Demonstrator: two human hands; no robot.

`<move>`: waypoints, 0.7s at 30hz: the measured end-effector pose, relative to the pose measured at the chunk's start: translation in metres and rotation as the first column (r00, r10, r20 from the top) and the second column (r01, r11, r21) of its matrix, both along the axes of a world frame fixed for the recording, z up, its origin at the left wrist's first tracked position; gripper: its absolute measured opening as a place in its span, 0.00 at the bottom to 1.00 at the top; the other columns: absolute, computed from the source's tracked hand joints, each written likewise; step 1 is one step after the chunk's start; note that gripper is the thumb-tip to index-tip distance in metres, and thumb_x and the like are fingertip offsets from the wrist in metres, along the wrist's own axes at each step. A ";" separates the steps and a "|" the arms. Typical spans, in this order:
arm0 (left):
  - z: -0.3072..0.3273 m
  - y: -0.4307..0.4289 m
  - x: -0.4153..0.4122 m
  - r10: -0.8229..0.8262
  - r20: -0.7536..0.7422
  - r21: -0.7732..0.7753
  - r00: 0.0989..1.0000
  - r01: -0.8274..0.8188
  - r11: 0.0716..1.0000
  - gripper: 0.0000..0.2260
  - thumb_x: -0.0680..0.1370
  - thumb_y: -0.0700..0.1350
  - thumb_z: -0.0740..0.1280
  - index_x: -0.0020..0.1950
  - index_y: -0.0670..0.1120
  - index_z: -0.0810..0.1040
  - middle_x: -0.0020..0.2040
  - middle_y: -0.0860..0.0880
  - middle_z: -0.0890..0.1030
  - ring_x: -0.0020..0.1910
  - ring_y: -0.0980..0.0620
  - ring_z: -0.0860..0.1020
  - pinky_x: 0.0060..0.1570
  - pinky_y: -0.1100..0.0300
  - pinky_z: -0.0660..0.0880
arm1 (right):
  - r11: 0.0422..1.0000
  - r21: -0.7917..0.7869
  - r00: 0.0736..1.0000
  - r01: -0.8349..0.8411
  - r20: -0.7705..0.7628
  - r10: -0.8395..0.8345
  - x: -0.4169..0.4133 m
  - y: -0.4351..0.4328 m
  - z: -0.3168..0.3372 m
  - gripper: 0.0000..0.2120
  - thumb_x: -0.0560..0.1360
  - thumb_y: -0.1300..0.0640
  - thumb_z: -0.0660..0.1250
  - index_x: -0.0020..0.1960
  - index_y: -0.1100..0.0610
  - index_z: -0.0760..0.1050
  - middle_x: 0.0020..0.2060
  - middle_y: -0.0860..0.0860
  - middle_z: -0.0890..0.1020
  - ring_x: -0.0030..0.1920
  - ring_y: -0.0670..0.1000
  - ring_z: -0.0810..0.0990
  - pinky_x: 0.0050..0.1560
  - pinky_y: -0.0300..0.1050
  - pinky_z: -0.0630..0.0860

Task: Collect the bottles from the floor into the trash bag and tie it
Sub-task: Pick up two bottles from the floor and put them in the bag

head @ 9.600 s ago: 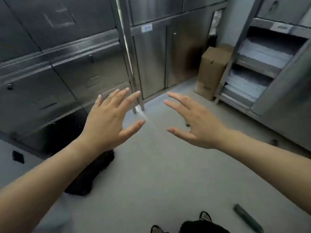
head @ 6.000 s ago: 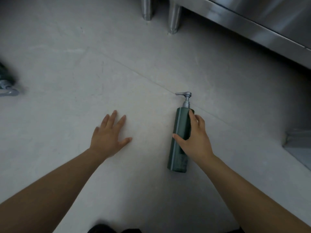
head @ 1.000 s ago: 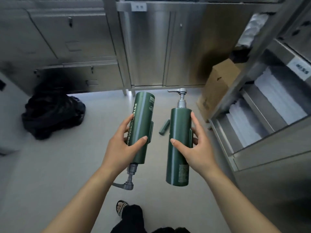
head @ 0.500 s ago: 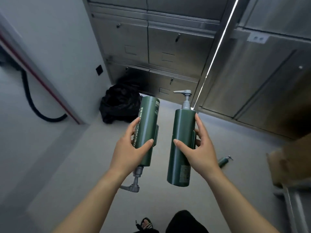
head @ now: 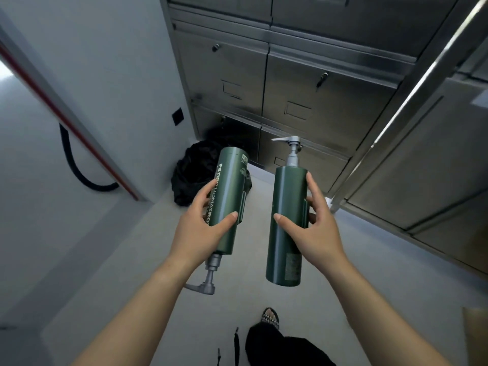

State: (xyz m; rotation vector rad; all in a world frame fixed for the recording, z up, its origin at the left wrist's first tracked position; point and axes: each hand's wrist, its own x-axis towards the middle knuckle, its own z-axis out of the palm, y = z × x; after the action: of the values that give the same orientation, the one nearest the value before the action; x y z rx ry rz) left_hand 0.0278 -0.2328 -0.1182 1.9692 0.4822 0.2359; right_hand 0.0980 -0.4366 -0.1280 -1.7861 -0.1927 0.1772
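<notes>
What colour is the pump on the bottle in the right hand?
Silver-grey pump on a dark green bottle, clearest in the head view.

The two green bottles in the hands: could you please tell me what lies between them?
Nothing: in the head view, only bare floor shows between the left bottle and the right bottle.

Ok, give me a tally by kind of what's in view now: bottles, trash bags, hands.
Green pump bottles: 2 (left-hand bottle, pump down; right-hand bottle, pump up)
Black trash bag: 1
Hands: 2 (left hand, right hand), each gripping one bottle
Total: 5
</notes>
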 end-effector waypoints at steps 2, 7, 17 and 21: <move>0.002 0.009 0.025 0.018 -0.001 0.008 1.000 -0.018 1.000 0.30 0.69 0.53 0.73 0.64 0.71 0.63 0.51 0.71 0.70 0.55 0.59 0.76 0.49 0.66 0.73 | 1.000 0.004 1.000 -0.021 -0.005 0.021 0.029 0.010 -0.001 0.43 0.65 0.51 0.76 0.66 0.23 0.55 0.55 0.30 0.67 0.49 0.27 0.73 0.36 0.21 0.70; -0.005 0.054 0.061 0.101 -0.039 -0.012 0.994 -0.101 0.995 0.30 0.68 0.54 0.73 0.65 0.71 0.63 0.54 0.64 0.73 0.56 0.58 0.76 0.54 0.57 0.75 | 0.995 0.017 0.994 -0.102 -0.046 0.102 0.081 0.062 -0.010 0.43 0.65 0.52 0.76 0.66 0.25 0.56 0.56 0.30 0.69 0.52 0.32 0.76 0.39 0.24 0.72; -0.009 0.206 0.116 0.193 -0.037 -0.034 0.980 -0.194 0.980 0.29 0.68 0.54 0.73 0.62 0.74 0.62 0.56 0.61 0.75 0.57 0.63 0.74 0.55 0.57 0.74 | 0.977 0.004 0.977 -0.214 -0.019 0.214 0.147 0.220 -0.012 0.43 0.65 0.51 0.76 0.68 0.26 0.55 0.58 0.22 0.67 0.60 0.28 0.67 0.44 0.18 0.67; -0.005 0.262 0.141 0.161 -0.018 -0.024 0.987 -0.161 0.987 0.30 0.68 0.54 0.73 0.63 0.73 0.63 0.58 0.58 0.75 0.60 0.57 0.75 0.59 0.53 0.74 | 0.981 -0.013 0.981 -0.192 -0.014 0.192 0.175 0.269 -0.011 0.43 0.65 0.51 0.76 0.68 0.26 0.54 0.58 0.25 0.69 0.58 0.25 0.66 0.43 0.20 0.69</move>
State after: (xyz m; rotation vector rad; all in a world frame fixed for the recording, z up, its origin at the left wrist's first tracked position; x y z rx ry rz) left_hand 0.1690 0.0292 -0.1234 1.9100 0.6533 0.3143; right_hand 0.2729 -0.1679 -0.1392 -1.7793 -0.3556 0.3289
